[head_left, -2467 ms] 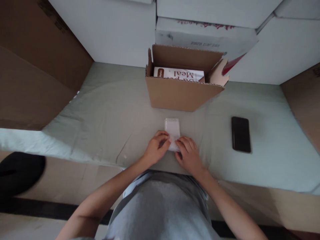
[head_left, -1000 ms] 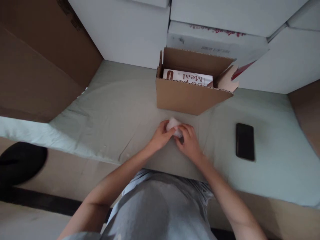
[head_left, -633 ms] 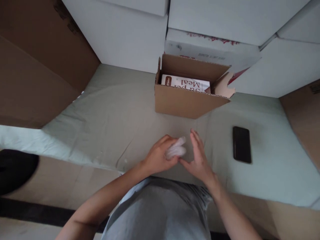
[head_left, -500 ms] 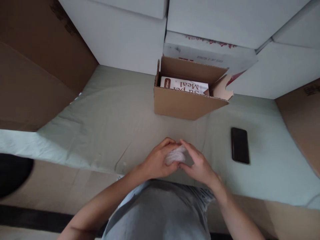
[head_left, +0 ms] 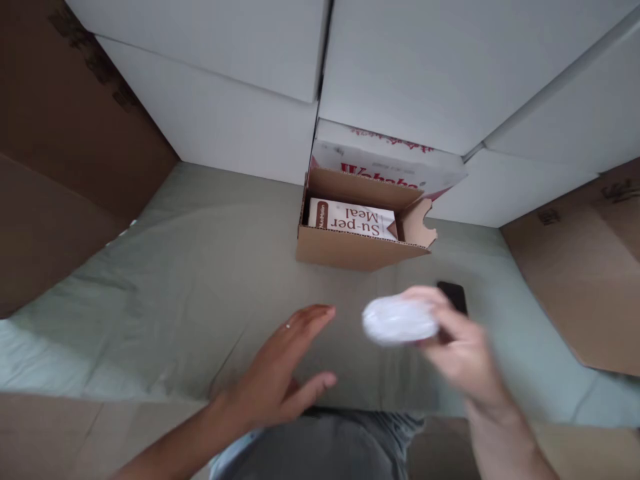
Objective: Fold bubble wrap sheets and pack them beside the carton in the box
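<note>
Carton (head_left: 345,252), printed box (head_left: 356,219) inside; white bundle (head_left: 397,321) nearby

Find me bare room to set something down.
Bare cloth lies between the left cardboard box and the open carton; a smaller patch separates the phone from the right cardboard box. It's crowded where the right hand holds a white bundle.

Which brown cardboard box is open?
The small middle brown cardboard box, holding a white brown-lettered carton; the large left box and large right box show no opening.
</note>
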`<state>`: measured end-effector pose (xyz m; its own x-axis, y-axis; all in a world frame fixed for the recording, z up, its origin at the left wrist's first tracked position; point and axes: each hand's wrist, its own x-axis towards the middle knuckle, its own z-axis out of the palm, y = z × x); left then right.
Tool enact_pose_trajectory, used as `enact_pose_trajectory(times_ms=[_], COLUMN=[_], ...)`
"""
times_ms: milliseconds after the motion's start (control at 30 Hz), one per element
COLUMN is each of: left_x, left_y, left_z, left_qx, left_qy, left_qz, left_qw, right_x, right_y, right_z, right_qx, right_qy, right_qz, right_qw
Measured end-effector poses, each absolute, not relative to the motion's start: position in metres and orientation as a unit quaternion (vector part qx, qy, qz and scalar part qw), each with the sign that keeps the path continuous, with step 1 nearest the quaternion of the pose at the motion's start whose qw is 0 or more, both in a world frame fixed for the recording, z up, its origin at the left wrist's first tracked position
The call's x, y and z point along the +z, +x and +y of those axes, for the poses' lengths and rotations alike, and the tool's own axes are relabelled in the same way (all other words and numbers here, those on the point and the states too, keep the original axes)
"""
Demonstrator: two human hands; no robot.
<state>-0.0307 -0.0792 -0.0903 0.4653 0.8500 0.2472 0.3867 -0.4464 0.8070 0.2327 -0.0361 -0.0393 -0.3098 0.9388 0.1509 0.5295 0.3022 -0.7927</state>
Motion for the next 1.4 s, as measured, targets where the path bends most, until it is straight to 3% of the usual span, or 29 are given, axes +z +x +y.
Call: enact_pose_trajectory(times_ms=[100,167,333,533,667,733,867,1100,1300,1400], left_x=[-0.054,-0.031,-0.004,-0.013,-0.014,-0.012,-0.012,-0.013,-0.018,-0.014], left_y=[-0.04,-0.035,0.003,0.027,0.022,0.02,0.018,0.017,0.021,0.02], left_z=[-0.042,-0.014,0.048,0.08,0.078,0.076,0.076,0.076,0.078,0.08], left_qx=[0.355,0.346,0.217,0.103,0.068,0.067,0.081,0.078,0.088,0.107], left_qy=[0.828,0.857,0.904,0.905,0.909,0.91,0.907,0.909,0.906,0.906], left_qz=[0.362,0.34,0.35,0.395,0.397,0.395,0.398,0.394,0.399,0.392], left_qw=[0.239,0.173,0.111,0.119,0.111,0.112,0.111,0.109,0.111,0.12], right_x=[-0.002,0.016,0.033,0.031,0.028,0.025,0.019,0.013,0.001,0.006], right_y=[0.255,0.263,0.263,0.267,0.269,0.265,0.252,0.25,0.252,0.256], right_z=[0.013,0.046,0.102,0.128,0.13,0.128,0.124,0.126,0.131,0.13], right_qx=[0.122,0.074,0.096,-0.084,-0.141,-0.165,-0.129,0.08,0.087,0.098], right_qy=[-0.524,-0.491,-0.394,-0.319,-0.299,-0.28,-0.264,-0.298,-0.252,-0.259], right_qz=[-0.698,-0.715,-0.851,-0.934,-0.943,-0.941,-0.947,-0.943,-0.957,-0.959], right_qw=[0.473,0.492,0.335,0.136,-0.049,-0.097,-0.128,-0.12,-0.112,-0.055])
